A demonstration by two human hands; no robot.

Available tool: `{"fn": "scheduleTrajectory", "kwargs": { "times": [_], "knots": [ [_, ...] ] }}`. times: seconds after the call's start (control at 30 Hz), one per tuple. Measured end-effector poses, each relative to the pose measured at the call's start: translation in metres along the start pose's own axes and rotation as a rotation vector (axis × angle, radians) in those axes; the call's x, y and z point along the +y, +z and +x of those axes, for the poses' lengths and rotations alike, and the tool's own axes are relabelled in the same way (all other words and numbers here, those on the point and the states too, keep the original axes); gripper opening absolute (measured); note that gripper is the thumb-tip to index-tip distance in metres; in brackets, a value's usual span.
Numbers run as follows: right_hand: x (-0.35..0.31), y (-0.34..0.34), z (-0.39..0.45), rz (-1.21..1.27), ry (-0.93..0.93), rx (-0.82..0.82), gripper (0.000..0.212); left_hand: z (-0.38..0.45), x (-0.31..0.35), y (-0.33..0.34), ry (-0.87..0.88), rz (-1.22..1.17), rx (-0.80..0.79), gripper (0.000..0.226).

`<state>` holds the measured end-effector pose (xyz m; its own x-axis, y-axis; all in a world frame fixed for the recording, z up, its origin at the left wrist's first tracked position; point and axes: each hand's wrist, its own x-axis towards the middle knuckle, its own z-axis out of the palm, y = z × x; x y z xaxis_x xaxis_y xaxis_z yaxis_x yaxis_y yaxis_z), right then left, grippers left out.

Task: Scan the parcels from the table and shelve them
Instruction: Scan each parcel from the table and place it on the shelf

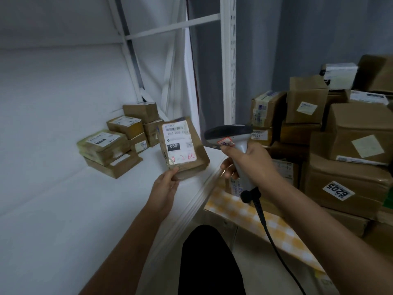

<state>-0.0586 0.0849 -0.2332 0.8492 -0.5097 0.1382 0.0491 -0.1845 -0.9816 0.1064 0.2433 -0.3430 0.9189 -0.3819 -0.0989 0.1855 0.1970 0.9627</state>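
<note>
Centre frame, flat brown cardboard parcel (184,149) pinched at its lower corner by left hand (164,185), white label tilted toward grey handheld barcode scanner (230,138) gripped in right hand (247,161), above white shelf (63,188), ready for scanning.

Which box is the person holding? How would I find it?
Look at the white shelf on the left, with a small stack of parcels at its back. Nearer, the left hand grips a flat brown parcel by its bottom corner. Only this one is tilted up, with red handwriting on its label.
</note>
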Motion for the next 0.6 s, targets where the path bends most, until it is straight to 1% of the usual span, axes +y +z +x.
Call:
{"fn": "scheduleTrajectory", "kwargs": {
  "times": [0.03, 0.1, 0.17, 0.23, 0.27, 0.37, 0.4, 0.5, 0.53, 0.6],
  "knots": [
    [0.000, 0.002, 0.001, 0.000, 0.006, -0.001, 0.008, 0.001, 0.013, -0.008, 0.045, -0.013, 0.022, 0.039],
    [0.002, 0.008, 0.004, 0.003, 0.012, -0.007, 0.008, 0.004, 0.045, -0.028, 0.133, -0.049, 0.073, 0.043],
    [0.006, 0.015, 0.006, 0.014, 0.021, -0.020, 0.009, 0.009, 0.075, -0.046, 0.237, -0.065, 0.142, 0.035],
    [0.009, 0.024, 0.008, 0.005, 0.039, -0.039, 0.011, 0.019, 0.103, -0.067, 0.273, -0.012, 0.275, 0.024],
    [0.011, 0.028, 0.008, -0.005, 0.048, -0.048, 0.012, 0.027, 0.116, -0.078, 0.276, 0.015, 0.358, 0.028],
    [0.014, 0.038, 0.010, -0.015, 0.069, -0.061, 0.017, 0.057, 0.145, -0.108, 0.257, 0.106, 0.531, 0.082],
    [0.015, 0.041, 0.011, -0.025, 0.075, -0.064, 0.018, 0.066, 0.151, -0.115, 0.257, 0.128, 0.559, 0.088],
    [0.017, 0.050, 0.015, -0.074, 0.085, -0.079, 0.020, 0.095, 0.161, -0.126, 0.206, 0.173, 0.558, 0.081],
    [0.017, 0.053, 0.016, -0.087, 0.088, -0.086, 0.021, 0.106, 0.163, -0.132, 0.179, 0.230, 0.563, 0.083],
    [0.019, 0.056, 0.019, -0.103, 0.097, -0.095, 0.021, 0.128, 0.158, -0.146, 0.139, 0.428, 0.610, 0.090]
  ]
}}
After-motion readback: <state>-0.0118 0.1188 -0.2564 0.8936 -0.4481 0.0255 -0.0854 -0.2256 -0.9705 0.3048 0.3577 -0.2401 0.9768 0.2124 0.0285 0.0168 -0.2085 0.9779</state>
